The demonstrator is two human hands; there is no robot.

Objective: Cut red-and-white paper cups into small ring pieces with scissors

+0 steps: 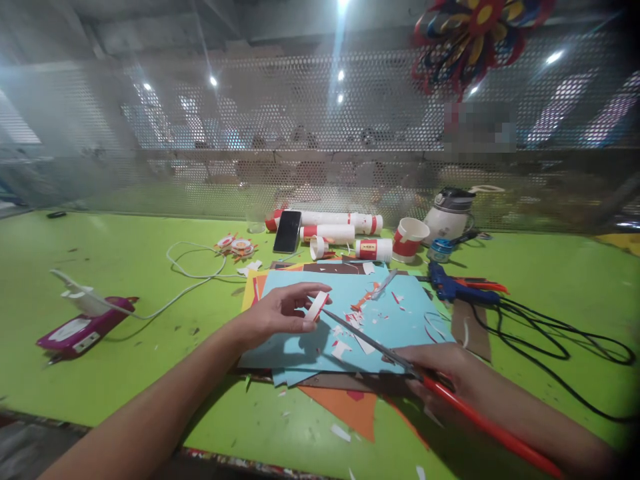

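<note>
Left hand (274, 312), one strip (317, 307), right hand (457, 367), one scissors (467, 409)

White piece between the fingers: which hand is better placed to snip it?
Probably the right hand: it holds the red-handled scissors, their tip near the white piece. The left hand is occupied pinching that piece.

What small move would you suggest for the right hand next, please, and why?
Perhaps a small snip at the white-and-red piece: the left hand holds it up between thumb and fingers, the right hand has the scissors aimed at it, and scraps lie on the blue paper below. Whether the tips touch it is unclear.
</note>
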